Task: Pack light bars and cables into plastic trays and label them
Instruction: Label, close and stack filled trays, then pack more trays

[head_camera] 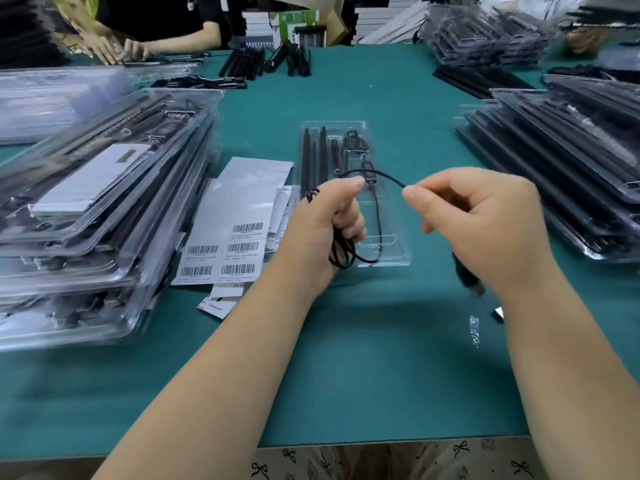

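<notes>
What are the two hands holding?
A thin black cable: the left hand grips its coiled loops, and the right hand pinches the loose stretch near its end.

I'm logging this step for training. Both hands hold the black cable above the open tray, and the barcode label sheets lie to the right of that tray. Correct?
Not quite. In the head view the barcode label sheets lie left of the open tray, beside the stacked trays. The left hand and right hand do hold the black cable above it.

Glossy clear plastic tray (398,252), matt black cable (377,174), smooth teal table mat (346,358), paper labels (221,258).
</notes>
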`<state>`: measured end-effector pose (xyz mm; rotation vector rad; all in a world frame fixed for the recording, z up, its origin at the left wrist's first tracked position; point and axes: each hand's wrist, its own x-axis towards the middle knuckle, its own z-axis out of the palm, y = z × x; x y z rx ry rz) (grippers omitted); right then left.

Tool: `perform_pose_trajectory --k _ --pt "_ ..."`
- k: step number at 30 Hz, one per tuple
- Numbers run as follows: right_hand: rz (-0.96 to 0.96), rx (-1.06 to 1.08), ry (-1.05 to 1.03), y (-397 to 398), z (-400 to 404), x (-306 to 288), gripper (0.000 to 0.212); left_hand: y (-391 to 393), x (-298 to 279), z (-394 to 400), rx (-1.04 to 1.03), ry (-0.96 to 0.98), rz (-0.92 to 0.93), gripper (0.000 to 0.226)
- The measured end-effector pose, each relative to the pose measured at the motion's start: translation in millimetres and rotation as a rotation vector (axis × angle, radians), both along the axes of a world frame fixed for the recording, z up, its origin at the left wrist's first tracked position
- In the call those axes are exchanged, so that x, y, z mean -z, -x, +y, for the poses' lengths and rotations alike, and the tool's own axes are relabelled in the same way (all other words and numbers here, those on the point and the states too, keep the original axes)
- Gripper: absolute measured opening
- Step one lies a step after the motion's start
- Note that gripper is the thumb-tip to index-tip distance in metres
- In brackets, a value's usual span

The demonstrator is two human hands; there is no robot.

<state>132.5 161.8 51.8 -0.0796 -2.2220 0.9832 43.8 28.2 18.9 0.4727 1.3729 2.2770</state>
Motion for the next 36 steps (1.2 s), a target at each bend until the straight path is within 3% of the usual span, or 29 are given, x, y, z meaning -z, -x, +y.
perform_pose_trajectory --k 2,6,9,14,17,20,23,29,32,36 --pt "-0.063 -0.107 0.106 1 -11 3 0.016 -1 1 2 0.024 0.048 0.078 0.038" --pt "-0.196 -0.236 0.189 8 -31 14 0.021 -6 1 4 0.028 0.133 0.186 0.020" --pt "-0.356 -0.267 0.170 13 -30 16 0.024 -5 1 4 -0.059 0.168 0.048 0.014" --pt "-0.734 -0.374 0.060 11 -12 11 0.024 5 0 2 -0.074 -0.139 -0.393 0.024" --pt "-0.915 -0.432 -0.100 10 -1 9 0.021 6 -1 0 -0.070 -0.209 -0.457 0.025" --pt "-0.978 -0.497 -0.059 6 11 6 0.012 5 -3 0 -0.065 -0.195 -0.432 0.040" --pt "-0.904 -0.461 0.080 3 25 4 0.006 3 -4 -1 -0.030 -0.093 -0.285 0.048" --pt "-0.350 -0.298 0.558 13 20 7 0.018 -7 2 8 0.006 0.197 0.154 0.038" --pt "-0.326 -0.347 0.679 17 8 10 0.017 -8 3 8 -0.037 0.264 0.223 0.034" --pt "-0.303 -0.437 0.820 18 2 11 0.025 -6 5 8 -0.124 0.230 0.172 0.036"
